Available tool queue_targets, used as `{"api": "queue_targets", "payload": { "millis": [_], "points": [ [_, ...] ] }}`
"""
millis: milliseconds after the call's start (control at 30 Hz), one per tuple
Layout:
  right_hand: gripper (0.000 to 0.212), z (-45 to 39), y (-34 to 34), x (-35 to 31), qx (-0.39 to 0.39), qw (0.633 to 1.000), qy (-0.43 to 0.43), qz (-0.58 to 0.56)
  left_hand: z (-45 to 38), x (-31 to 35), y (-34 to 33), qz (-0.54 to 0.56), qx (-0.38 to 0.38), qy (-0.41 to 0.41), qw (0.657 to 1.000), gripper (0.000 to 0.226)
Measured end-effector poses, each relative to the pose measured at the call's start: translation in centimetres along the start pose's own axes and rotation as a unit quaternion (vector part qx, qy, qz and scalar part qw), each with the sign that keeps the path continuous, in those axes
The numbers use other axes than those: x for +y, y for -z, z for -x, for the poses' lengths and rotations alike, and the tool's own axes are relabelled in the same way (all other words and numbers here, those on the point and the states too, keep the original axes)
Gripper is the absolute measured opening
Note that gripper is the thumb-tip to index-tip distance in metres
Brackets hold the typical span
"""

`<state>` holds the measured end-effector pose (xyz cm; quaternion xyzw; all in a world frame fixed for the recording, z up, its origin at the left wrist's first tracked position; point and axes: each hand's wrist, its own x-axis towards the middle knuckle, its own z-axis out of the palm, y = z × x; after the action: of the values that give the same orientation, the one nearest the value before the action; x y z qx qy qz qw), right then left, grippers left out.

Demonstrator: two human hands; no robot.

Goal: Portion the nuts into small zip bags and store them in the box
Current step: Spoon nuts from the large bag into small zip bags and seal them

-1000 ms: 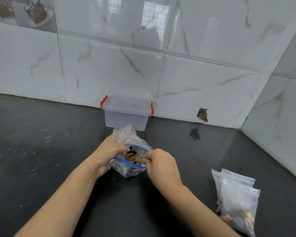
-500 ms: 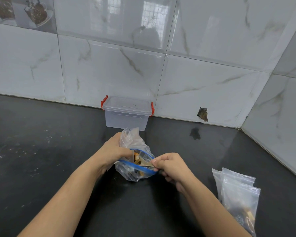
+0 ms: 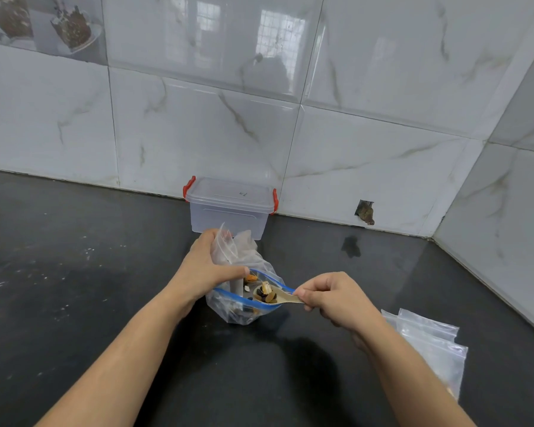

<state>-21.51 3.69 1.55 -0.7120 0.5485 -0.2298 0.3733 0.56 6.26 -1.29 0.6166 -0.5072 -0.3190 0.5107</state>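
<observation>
In the middle of the frame, a large bag [image 3: 244, 306] with a blue rim is held open by the left hand [image 3: 205, 269], which also grips a small zip bag [image 3: 225, 245]. A spoon [image 3: 278, 295] loaded with nuts [image 3: 264, 294] is pinched by the right hand [image 3: 333, 298] over the opening, probably for portioning. The closed box [image 3: 230, 208] stands behind, near the wall. More zip bags [image 3: 429, 346] are laid on the surface [image 3: 74, 272] at lower right.

Left forearm: bare, reaching forward from the lower left.
Left hand [image 3: 202, 269]: fingers curled in a grip around a bag's rim, thumb extended toward the right.
Right forearm: bare, entering from the lower right.
Right hand [image 3: 336, 298]: knuckles up, thumb and curled fingers pinching a spoon handle.
</observation>
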Motion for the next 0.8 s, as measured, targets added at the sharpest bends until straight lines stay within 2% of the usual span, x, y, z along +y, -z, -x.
{"api": "queue_targets", "payload": {
  "millis": [333,467,533,633,733,800],
  "points": [
    [0.018,0.5,2.9,-4.3,-0.005,0.998,0.057,-0.029,-0.2,-0.3,0.4,-0.041,0.002,-0.029,0.999,0.065],
    [0.012,-0.3,1.8,-7.2,0.006,0.994,0.109,0.024,-0.2,-0.2,0.3,-0.044,0.0,-0.055,0.998,0.066],
    [0.015,-0.9,0.8,-8.6,0.019,0.986,0.139,0.092,-0.1,-0.2,0.2,-0.038,0.008,-0.078,0.996,0.064],
    [0.017,-1.0,-1.7,-10.6,0.031,0.954,0.186,0.232,0.0,-0.3,0.2,-0.033,0.027,-0.111,0.993,0.06],
    [0.016,-0.1,-3.9,-12.0,0.068,0.876,0.287,0.382,0.2,0.0,0.2,-0.027,0.043,-0.129,0.99,0.059],
    [0.017,0.4,-4.2,-12.2,0.08,0.836,0.33,0.432,0.3,0.2,0.2,-0.019,0.043,-0.134,0.99,0.064]
  ]
}}
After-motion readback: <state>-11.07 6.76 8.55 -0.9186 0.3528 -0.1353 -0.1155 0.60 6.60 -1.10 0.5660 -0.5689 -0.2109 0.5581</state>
